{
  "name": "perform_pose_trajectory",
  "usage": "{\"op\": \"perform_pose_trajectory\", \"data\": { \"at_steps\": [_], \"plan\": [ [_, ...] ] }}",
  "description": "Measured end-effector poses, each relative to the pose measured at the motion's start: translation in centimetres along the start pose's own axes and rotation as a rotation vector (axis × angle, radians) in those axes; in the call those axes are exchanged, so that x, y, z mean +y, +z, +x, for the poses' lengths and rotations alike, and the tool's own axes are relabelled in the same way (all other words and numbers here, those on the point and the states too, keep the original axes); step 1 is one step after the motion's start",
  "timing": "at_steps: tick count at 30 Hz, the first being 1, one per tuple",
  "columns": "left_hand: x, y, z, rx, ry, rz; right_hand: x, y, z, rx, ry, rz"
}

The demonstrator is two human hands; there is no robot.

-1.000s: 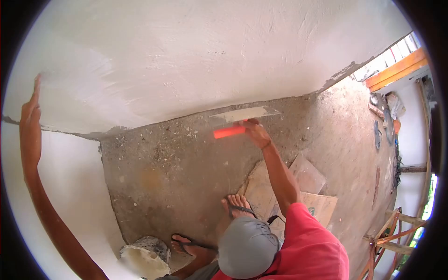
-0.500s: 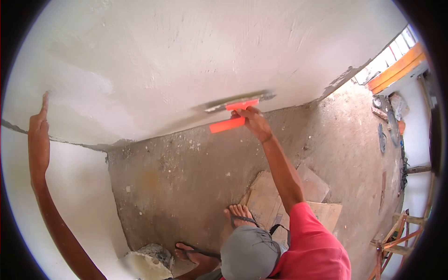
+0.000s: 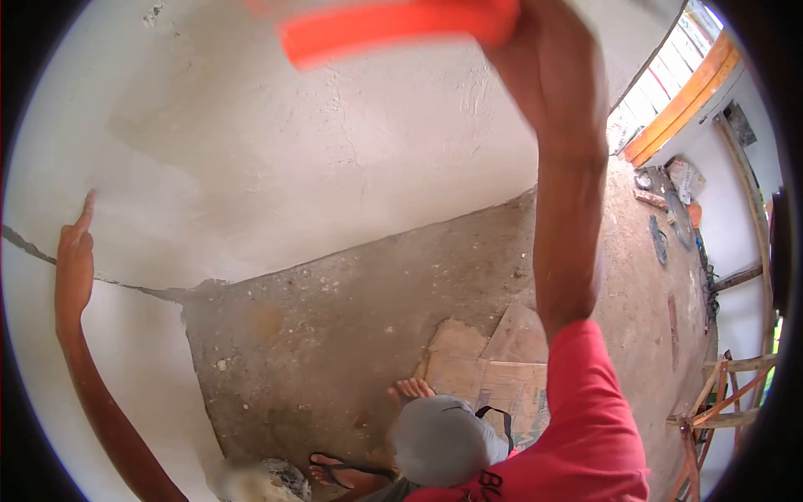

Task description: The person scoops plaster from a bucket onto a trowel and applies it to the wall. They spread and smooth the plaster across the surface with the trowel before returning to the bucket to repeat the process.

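Observation:
My right hand [image 3: 548,63] is wrapped round the orange handle [image 3: 393,32] of a plastering trowel, high at the top edge of the view. Motion blurs the handle, and the blade is mostly out of view. Behind it stretches a pale plastered wall [image 3: 326,159] with fine cracks and rough marks. Over on the left, my left hand [image 3: 75,268] rests against this wall near the corner, its index finger stretched upward on the surface. The other fingers are partly hidden, and I see nothing held there.
Flattened cardboard [image 3: 477,368] lies on the dusty floor [image 3: 326,335] near my sandalled foot [image 3: 351,473]. A crusted bucket [image 3: 284,477] stands at the bottom left. Toward the right are loose sandals [image 3: 658,238], an orange beam [image 3: 682,100] and a wooden frame [image 3: 723,402].
My right hand has lifted the trowel from low on the wall, near the floor, up to the top of the view. My left hand keeps about the same place on the wall.

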State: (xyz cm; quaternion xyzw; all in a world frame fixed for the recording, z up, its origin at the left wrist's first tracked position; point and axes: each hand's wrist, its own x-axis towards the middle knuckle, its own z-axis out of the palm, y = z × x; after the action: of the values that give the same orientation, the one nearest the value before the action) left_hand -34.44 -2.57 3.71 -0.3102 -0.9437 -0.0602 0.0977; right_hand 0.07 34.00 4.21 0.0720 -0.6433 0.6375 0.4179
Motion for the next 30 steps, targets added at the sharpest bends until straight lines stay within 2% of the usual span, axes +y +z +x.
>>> {"op": "perform_pose_trajectory", "data": {
  "at_steps": [2, 5, 7, 9, 10, 12, 15, 18, 21, 24, 27, 30],
  "plan": [
    [-0.2, -0.1, 0.1, 0.015, 0.01, 0.058, 3.5, -3.6, -6.4, 0.074, 0.099, -0.068],
    [-1.5, 1.5, 0.4, 0.101, 0.072, 0.118, 13.8, -10.0, -19.6, 0.144, 0.376, -0.213],
    [-2.4, 2.3, 0.7, 0.142, 0.117, 0.154, 22.6, -14.1, -29.1, 0.087, 0.538, -0.424],
    [-3.0, 2.2, 0.9, 0.148, 0.151, 0.191, 30.3, -17.3, -36.9, -0.05, 0.598, -0.689],
    [-3.5, 2.2, 1.2, 0.133, 0.178, 0.143, 32.1, -17.5, -38.4, -0.021, 0.641, -0.606],
    [-4.3, 2.1, 1.7, 0.106, 0.231, 0.044, 29.4, -14.3, -34.4, 0.381, 0.886, 0.299],
    [-2.7, 1.7, 1.0, 0.139, 0.301, 0.097, 32.4, -15.3, -34.0, 0.456, 0.885, 0.418],
    [-2.2, 1.2, 0.9, 0.097, 0.218, 0.162, 35.0, -16.4, -33.3, 0.448, 0.835, 0.424],
    [-3.5, 0.7, 1.3, 0.034, 0.233, 0.153, 35.8, -16.6, -32.2, 0.414, 0.832, 0.39],
    [-3.2, 1.4, 0.9, 0.128, 0.232, 0.178, 34.6, -16.1, -29.9, 0.405, 0.836, 0.308],
    [-1.7, 0.8, 0.6, 0.053, 0.073, 0.104, 27.8, -14.0, -24.6, 0.422, 0.828, 0.222],
    [-1.7, 1.7, 0.7, 0.108, 0.07, 0.013, 18.4, -11.6, -16.7, 0.362, 0.673, 0.047]
  ]
}}
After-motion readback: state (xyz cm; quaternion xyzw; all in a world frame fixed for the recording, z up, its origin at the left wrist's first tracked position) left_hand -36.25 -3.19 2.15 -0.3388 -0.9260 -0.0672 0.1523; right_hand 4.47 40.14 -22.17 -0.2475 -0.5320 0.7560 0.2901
